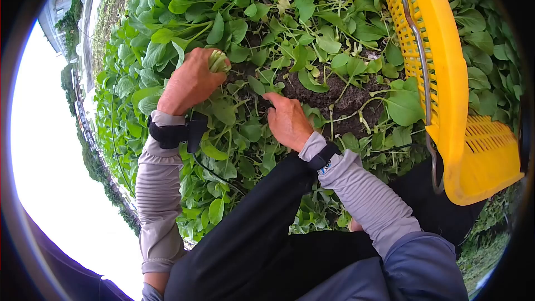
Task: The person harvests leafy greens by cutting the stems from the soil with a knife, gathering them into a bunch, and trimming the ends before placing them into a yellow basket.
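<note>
My left hand [192, 82] is closed around a bunch of leafy greens. Its pale green stem ends [219, 62] stick out past my fingers, and broad leaves [153, 53] spread on the far side of the fist. Lower and to the right, my right hand [290, 121] is held low over the plants, its fingers curled and the index finger stretched forward. A small leaf [256, 85] lies by that fingertip. Whatever the right hand's fingers close on is hidden from view.
A yellow plastic basket [448, 78] with a metal handle [419, 50] stands tilted at the right. Dark soil [345, 100] shows among cut stems and loose leaves. Dense standing greens [128, 83] grow at the left. My bent knee [290, 173] is close below my right hand.
</note>
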